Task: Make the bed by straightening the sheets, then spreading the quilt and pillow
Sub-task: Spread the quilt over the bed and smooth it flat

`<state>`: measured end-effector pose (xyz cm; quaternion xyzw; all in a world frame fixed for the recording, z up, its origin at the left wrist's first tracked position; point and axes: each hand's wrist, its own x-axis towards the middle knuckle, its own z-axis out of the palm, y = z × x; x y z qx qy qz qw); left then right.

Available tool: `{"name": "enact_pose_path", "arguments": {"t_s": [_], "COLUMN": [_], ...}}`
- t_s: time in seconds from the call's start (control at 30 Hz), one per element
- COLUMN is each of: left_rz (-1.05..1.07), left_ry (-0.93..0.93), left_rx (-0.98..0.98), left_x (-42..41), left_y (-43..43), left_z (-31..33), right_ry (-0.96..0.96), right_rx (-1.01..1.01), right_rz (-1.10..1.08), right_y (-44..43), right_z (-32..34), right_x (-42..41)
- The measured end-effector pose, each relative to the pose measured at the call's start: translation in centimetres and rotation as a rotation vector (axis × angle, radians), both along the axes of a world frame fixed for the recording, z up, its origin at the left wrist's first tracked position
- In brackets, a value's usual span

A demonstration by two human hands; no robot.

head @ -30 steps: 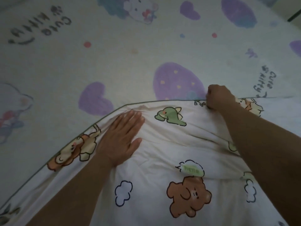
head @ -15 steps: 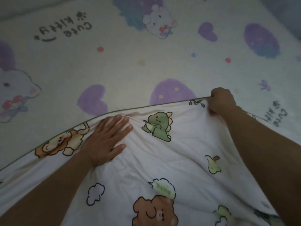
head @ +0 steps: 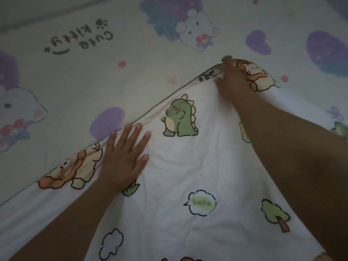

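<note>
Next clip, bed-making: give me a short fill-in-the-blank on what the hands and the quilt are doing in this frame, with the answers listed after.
1. The left hand lies ____ with fingers spread on the white cartoon-print quilt.
2. The right hand grips the quilt's ____ edge.
3. Between the two hands the quilt shows a green ____.
4. Under the quilt lies the pale sheet with ____ hearts.

Answers: flat; green-piped; dinosaur; purple
</note>
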<state>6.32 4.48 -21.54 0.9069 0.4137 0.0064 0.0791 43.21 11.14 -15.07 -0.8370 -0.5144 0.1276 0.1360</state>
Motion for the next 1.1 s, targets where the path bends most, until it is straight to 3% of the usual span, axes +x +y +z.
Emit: {"name": "enact_pose_path", "arguments": {"t_s": [0.03,0.13,0.37,0.47,0.67,0.77,0.83,0.9,1.03,1.1], "left_rz": [-0.003,-0.024,-0.033,-0.027,-0.02,-0.16,-0.23,-0.291,-0.345,-0.345], "left_ry": [-0.002,-0.027,-0.021,-0.014,-0.098,-0.111,-0.082,-0.024,0.061,0.059], "left_rx": [0.002,0.007,0.008,-0.012,-0.127,-0.131,-0.157,-0.192,-0.242,-0.239], "left_x": [0.0,-0.1,-0.4,-0.1,5.1,10.1,13.5,17.6,25.0,28.0], "left_y": [0.1,0.6,0.8,0.7,0.6,0.5,0.6,0.3,-0.3,-0.2], "left_z": [-0.1,-0.5,-0.8,-0.5,2.2,4.1,4.6,4.5,3.1,2.6], "right_ry": [0.059,-0.06,-0.074,-0.096,-0.083,-0.016,-0.086,-0.229,-0.429,-0.36], "right_rx": [-0.086,-0.317,-0.415,-0.492,-0.633,-0.402,-0.096,0.059,-0.028,-0.115], "right_rz": [-0.017,-0.065,0.002,-0.071,-0.077,-0.096,-0.154,-0.194,-0.172,-0.194], "right_y": [-0.1,-0.9,-2.5,-4.7,-7.3,-9.5,-11.2,-13.2,-15.9,-17.1], "right_z": [-1.5,-5.6,-4.9,-4.1,-1.7,1.5,3.2,4.0,1.2,-1.1], "right_x": [-0.4,-2.2,-0.2,0.9,3.8,4.9,5.8,7.8,11.9,13.6]}}
